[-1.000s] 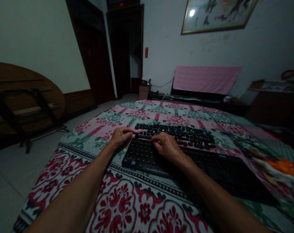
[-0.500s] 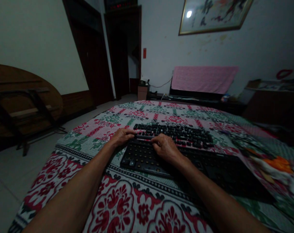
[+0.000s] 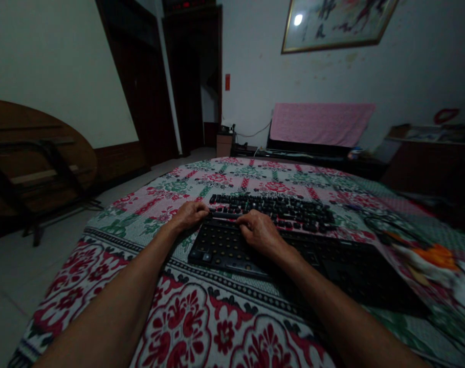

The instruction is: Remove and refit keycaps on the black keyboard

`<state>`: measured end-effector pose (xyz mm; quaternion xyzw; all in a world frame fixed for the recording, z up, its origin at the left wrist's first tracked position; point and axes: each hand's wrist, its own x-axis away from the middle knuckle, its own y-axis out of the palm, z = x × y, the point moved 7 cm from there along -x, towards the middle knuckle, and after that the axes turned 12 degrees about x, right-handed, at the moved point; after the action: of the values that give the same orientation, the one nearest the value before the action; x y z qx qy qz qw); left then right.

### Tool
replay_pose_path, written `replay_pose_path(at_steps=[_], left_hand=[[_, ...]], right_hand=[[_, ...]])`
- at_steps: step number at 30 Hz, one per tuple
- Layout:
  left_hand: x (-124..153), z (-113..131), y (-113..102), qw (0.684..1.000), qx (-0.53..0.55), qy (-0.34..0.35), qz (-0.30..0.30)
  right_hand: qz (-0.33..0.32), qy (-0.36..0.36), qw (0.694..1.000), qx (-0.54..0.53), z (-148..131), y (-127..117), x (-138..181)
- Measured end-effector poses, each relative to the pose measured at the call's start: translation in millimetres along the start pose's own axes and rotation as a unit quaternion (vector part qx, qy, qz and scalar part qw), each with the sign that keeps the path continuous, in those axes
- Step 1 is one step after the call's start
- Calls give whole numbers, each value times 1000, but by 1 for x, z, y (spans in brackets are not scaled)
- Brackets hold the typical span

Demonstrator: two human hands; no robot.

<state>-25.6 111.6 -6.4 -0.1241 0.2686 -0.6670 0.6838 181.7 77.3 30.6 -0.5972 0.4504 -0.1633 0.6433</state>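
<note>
A black keyboard base (image 3: 224, 248) with its keys taken off lies on a floral cloth (image 3: 201, 327). Behind it sits a spread of loose black keycaps (image 3: 278, 208). My left hand (image 3: 189, 214) and my right hand (image 3: 257, 232) pinch the two ends of a long black key bar (image 3: 223, 215) just above the far edge of the base. Both hands have their fingers curled closed.
A folded wooden round table (image 3: 32, 153) leans against the left wall. A pink cloth (image 3: 320, 123) covers a screen at the back wall, beside a dark doorway (image 3: 196, 82). A framed painting (image 3: 335, 23) hangs above. An orange and white item (image 3: 435, 258) lies at the right.
The view has shifted slightly; both hands hold the long key bar in about the same spot over the far edge of the base.
</note>
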Motion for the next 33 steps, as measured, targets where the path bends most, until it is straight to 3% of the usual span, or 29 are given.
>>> replay_pose_path(at_steps=[3, 7, 10, 13, 25, 27, 30, 33], left_hand=[[1, 10, -7, 998, -13, 24, 51], [5, 46, -1, 994, -35, 92, 51], [11, 79, 14, 980, -79, 182, 24], [16, 99, 28, 968, -103, 229, 9], [22, 113, 39, 965, -108, 239, -24], [20, 107, 37, 973, -62, 218, -42], [16, 90, 32, 983, 18, 163, -78], [11, 72, 28, 989, -4, 119, -90]], right_hand=[[21, 2, 999, -34, -1, -2, -1], [44, 40, 984, -167, 1, -7, -4], [-2, 106, 948, -300, 4, -1, -5], [-50, 171, 900, -398, 7, 6, -3], [-103, 246, 780, -565, 10, 22, 1], [-105, 228, 786, -565, 11, 22, 1], [-109, 192, 819, -530, 11, 20, 0], [-139, 155, 854, -476, 4, 15, 3]])
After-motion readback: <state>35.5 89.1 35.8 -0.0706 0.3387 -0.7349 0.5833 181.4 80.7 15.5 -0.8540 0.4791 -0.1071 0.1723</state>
